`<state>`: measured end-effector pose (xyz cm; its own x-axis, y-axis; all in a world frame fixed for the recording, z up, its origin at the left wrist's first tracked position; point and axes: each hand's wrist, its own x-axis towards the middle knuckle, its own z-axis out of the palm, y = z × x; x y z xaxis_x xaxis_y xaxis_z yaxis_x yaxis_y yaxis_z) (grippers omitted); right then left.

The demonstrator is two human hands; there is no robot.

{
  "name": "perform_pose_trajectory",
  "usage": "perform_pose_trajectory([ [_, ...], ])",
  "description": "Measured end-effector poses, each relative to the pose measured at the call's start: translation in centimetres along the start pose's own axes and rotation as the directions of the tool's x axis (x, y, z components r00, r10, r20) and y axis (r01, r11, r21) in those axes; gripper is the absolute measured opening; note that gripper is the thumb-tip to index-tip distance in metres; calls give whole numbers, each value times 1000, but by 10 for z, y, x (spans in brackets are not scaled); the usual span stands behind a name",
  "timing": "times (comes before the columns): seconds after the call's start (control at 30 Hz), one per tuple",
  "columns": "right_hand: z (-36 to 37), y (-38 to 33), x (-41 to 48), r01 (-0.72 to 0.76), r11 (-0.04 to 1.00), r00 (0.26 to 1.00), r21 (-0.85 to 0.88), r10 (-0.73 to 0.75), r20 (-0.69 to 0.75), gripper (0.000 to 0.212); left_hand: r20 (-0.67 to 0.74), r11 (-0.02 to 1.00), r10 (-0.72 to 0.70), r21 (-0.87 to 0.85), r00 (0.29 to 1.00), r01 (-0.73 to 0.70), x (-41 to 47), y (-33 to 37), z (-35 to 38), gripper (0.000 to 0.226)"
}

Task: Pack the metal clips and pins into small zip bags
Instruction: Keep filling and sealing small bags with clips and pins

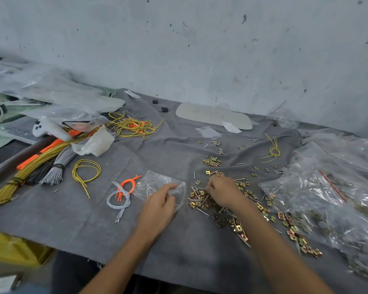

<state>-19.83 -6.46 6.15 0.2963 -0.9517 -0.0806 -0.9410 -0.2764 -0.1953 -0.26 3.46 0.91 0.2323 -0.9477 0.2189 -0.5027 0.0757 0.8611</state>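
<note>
Gripping a small zip bag (pixel 155 183) by its right edge, the left hand (pixel 159 203) has its fingers and thumb curled round the clear plastic, and the bag lies on the grey cloth (pixel 94 225) just left of the pile of clips and pins (pixel 200 200); the right hand (pixel 223 192) rests on top of that pile, palm down, fingers bent narrowly into the brass-coloured squares and thin nails; whether its fingertips hold any piece cannot be told, since the knuckles hide them; the pile runs on toward the near right, thinning into scattered clips; beyond the pile, farther from the person, sits a smaller heap of clips (pixel 212 161), with loose pins past it; just right of the pile lie large clear bags (pixel 306 194), one with a red zip strip, holding more hardware; left of the pile, past the small bag, lie looped grey cords (pixel 119 200) crossed by orange cords (pixel 129 184), then a yellow loop (pixel 86 168); far left of the pile, long bundled cords (pixel 30 168) of yellow, orange and grey are heaped; well beyond the pile, near the wall (pixel 200 49), lies a pale board (pixel 212 115) bearing handwriting.
</note>
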Motion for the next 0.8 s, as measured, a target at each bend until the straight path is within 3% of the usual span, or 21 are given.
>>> perform_pose_trajectory([
  [0.3,-3,5,-8,31,997,995,-78,-23,97,20,5,1000,-9,18,1000,9,-2,5,-2,46],
  [0.4,-3,4,-14,13,999,999,-36,-14,-32,19,3,1000,-10,25,1000,10,-2,6,-2,46],
  [0.47,-3,0,-23,33,996,988,83,-20,-156,15,1,1000,-8,24,1000,8,-2,6,-2,45],
  [0.6,8,-31,-50,197,929,959,312,-117,-259,15,-3,1000,-3,19,1000,3,-1,7,-3,46],
  [0.7,30,-57,-63,276,920,932,279,-184,-313,13,3,1000,-2,13,1000,2,-2,7,-3,49],
  [0.8,47,-77,-65,199,964,939,179,-135,-316,21,7,1000,18,-5,1000,-18,-3,6,-3,47],
])
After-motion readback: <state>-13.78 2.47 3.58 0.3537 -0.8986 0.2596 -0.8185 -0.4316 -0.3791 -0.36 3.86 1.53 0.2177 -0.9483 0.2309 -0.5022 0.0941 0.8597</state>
